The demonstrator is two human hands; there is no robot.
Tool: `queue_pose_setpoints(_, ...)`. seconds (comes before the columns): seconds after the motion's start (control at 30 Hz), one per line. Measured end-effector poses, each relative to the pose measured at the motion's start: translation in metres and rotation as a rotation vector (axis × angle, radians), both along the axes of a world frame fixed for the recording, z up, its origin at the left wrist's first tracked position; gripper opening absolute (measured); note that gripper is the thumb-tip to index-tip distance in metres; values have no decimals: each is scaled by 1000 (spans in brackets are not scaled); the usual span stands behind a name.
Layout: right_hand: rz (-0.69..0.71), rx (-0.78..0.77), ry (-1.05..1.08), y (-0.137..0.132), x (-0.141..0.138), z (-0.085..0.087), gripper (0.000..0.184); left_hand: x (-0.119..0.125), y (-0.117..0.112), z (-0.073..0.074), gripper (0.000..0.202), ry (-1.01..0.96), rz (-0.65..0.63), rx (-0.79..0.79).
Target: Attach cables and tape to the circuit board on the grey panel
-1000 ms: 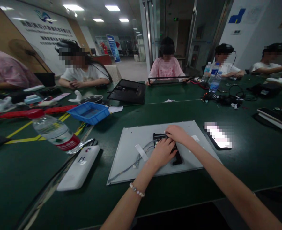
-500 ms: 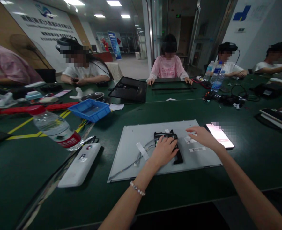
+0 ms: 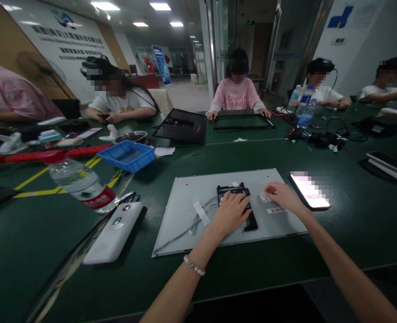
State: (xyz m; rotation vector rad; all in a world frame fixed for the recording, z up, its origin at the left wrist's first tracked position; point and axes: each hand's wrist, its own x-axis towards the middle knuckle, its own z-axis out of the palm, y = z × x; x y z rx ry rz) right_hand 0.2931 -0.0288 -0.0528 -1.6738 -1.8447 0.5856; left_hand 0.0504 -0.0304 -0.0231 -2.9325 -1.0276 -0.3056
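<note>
A grey metal panel (image 3: 185,197) lies flat on the green table in front of me. A black bracket (image 3: 251,221) sits on its middle, with thin cables (image 3: 185,232) and a white tape strip (image 3: 200,213) running off to its left. My left hand (image 3: 231,212) rests palm down on the bracket, fingers flat. My right hand (image 3: 282,195) lies on the panel's right part, fingertips at a small white label (image 3: 264,197), holding nothing I can see. A barcode sticker (image 3: 276,210) lies just below it. A lit phone (image 3: 309,190) sits right of that hand.
A water bottle (image 3: 80,184) lies on its side at left, beside a white device (image 3: 112,233) and a blue tray (image 3: 127,154). Beyond them lie a black cover (image 3: 181,125) and tangled cables (image 3: 323,137). Several people sit around the table's far side.
My right hand left the bracket, swung right towards the phone, then came down on the panel by the white label. My left hand stayed on the bracket.
</note>
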Motion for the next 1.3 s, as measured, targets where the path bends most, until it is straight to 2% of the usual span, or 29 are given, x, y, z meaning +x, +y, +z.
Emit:
queue_pose_setpoints(0.17, -65, -3, 188, -9, -6, 1, 15, 0, -1, 0, 35, -24, 2, -5)
queue_pose_setpoints(0.3, 7, -111, 414, -9, -19, 2, 18, 1, -1, -1, 37, -51, 12, -19)
queue_pose_setpoints(0.5, 77, -149, 476, -7, -36, -1, 18, 0, -2, 2, 37, -76, 24, -33)
queue_pose_setpoints(0.8, 68, -45, 429, -13, -43, -6, 13, 0, -5, 6, 30, 18, -80, 23)
queue_pose_setpoints(1.1, 18, 142, 201, -19, -53, -8, 13, 1, -5, 4, 27, 15, -75, 25)
queue_pose_setpoints(1.3, 31, 178, 148, -20, -54, -8, 13, 2, -8, 10, 29, 8, -75, 13)
